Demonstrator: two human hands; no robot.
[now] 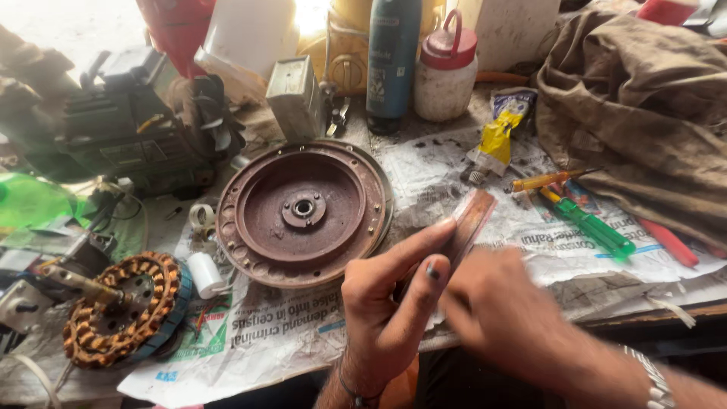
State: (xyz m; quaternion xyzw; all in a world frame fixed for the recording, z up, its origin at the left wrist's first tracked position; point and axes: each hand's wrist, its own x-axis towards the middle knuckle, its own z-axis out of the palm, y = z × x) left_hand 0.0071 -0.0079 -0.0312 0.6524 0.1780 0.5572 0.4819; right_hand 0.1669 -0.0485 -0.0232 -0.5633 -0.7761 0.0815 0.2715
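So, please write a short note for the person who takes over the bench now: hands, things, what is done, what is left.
Left hand: holds a thin flat reddish strip, fingers along its edge.
Right hand: blurred, close against the strip's lower part; grip cannot be told.
Rusty round motor cover lies on the newspaper, copper-wound stator to its left.
Green screwdriver and yellow one lie to the right.
Done: cover and stator are apart.
Left: strip not yet put down or fitted anywhere.
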